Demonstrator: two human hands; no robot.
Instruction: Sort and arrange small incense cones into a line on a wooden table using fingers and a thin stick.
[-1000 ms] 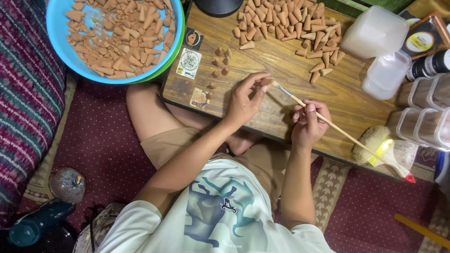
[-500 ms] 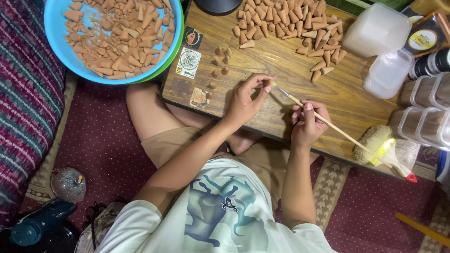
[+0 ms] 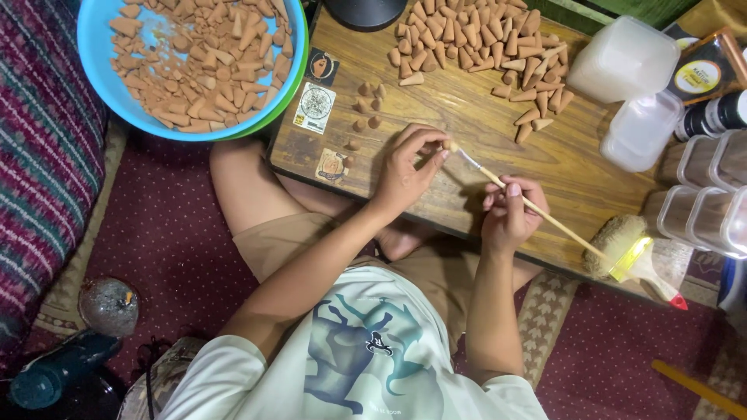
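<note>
My left hand (image 3: 408, 167) pinches a small brown clay cone (image 3: 449, 145) between thumb and fingertips, just above the low wooden table (image 3: 560, 159). In my right hand (image 3: 510, 211) is a thin wooden paintbrush (image 3: 537, 208), whose tip touches the cone. A pile of similar cones (image 3: 482, 43) lies at the table's far side. A few small cones (image 3: 366, 105) stand upright to the left of my left hand.
A blue bowl (image 3: 101, 62) full of clay cones sits at the upper left. Clear plastic containers (image 3: 626, 58) and jars (image 3: 712, 117) crowd the table's right end. A wide brush (image 3: 634, 253) lies at the table's near right edge. A teal bottle (image 3: 54, 373) lies on the red carpet.
Both hands have shifted slightly; the brush tip stays on the cone. The view has moved a little.
</note>
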